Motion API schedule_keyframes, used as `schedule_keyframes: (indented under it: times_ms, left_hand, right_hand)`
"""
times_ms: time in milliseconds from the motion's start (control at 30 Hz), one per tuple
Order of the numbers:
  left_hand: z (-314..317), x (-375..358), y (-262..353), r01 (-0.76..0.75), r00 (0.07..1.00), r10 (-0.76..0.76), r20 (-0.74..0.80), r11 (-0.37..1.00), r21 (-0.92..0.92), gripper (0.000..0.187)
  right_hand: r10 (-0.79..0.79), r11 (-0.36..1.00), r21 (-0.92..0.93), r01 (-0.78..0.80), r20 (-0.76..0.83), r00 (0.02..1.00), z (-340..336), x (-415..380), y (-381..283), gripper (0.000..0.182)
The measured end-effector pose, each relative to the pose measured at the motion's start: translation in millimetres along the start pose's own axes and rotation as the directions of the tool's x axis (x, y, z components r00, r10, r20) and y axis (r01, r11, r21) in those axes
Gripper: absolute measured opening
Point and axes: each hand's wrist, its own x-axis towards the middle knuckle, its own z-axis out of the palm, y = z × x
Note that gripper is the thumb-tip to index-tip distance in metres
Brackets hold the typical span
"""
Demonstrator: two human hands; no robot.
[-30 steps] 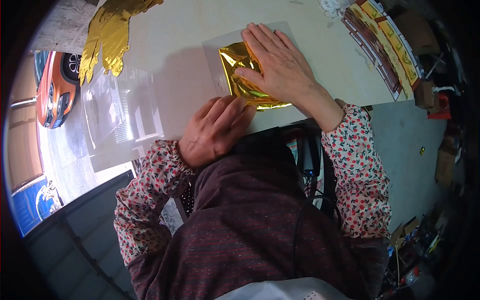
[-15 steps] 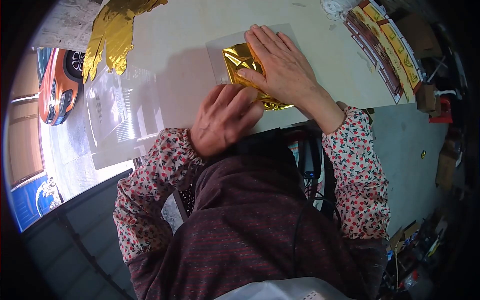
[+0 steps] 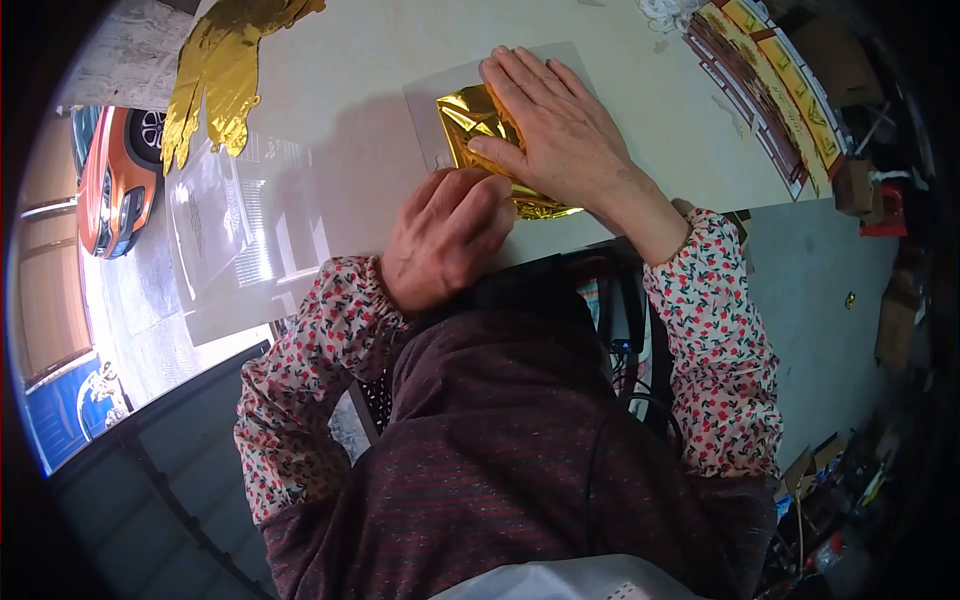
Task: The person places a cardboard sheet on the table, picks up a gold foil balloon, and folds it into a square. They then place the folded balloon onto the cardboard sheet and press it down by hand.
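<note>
My right hand (image 3: 560, 135) lies flat with its fingers stretched out, pressing on a sheet of shiny gold foil (image 3: 462, 112). Beneath the foil is a clear plastic sheet (image 3: 425, 110), whose edges show to the left and beyond my fingertips. My left hand (image 3: 445, 235) is closed at the near left edge of the foil, knuckles up and fingers curled under. Whatever its fingertips pinch is hidden below the hand. The foil looks creased and comes out again under my right wrist, near the table's front edge.
A pale table (image 3: 350, 60) bears more gold foil pieces (image 3: 225, 80) at the far left and clear plastic sheets (image 3: 215, 215) at the left. Printed card strips (image 3: 765, 95) and white string (image 3: 665, 12) lie at the right. An orange car (image 3: 120, 190) stands outside.
My left hand's fingers have drawn in slightly at the foil's edge. My right hand stays flat on the foil. The whole view has shifted a little.
</note>
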Motion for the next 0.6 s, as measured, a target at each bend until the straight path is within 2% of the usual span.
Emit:
schedule_keyframes:
  times_ms: [600]
  left_hand:
    - [-1.2, 5.5, 7.8, 0.015, 0.999, -0.017, 0.044, 0.998, 0.060, 0.037]
  right_hand:
    - [0.019, 1.000, 0.005, -0.019, 0.038, 0.999, -1.6, 0.6, -1.1, 0.075]
